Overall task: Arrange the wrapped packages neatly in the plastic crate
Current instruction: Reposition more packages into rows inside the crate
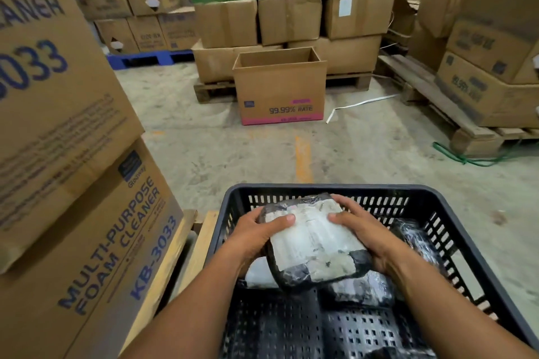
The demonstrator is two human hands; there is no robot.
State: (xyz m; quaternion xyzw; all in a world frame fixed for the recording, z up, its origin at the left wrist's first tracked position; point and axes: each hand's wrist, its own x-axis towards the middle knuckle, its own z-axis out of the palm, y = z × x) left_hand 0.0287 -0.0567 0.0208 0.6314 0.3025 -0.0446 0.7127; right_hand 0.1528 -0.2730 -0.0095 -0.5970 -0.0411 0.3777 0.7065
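Note:
A black slotted plastic crate [329, 190] sits low in the head view. Over its far half I hold a large wrapped package [313, 239], black film with a white label on top. My left hand [256, 234] grips its left side and my right hand [361, 232] grips its right side, thumbs on the label. Under it lie other wrapped packages: a white one [259, 275] at the left, a black shiny one [361, 290] in the middle, and a dark one [414, 237] against the right wall. The crate's near floor is bare.
Stacked cartons marked foam cleaner [87, 213] stand close on the left. An open carton [280, 90] stands on the concrete floor ahead, before a pallet of boxes. A wooden pallet [455, 114] with cartons is at the right, with green strapping [466, 159] on the floor.

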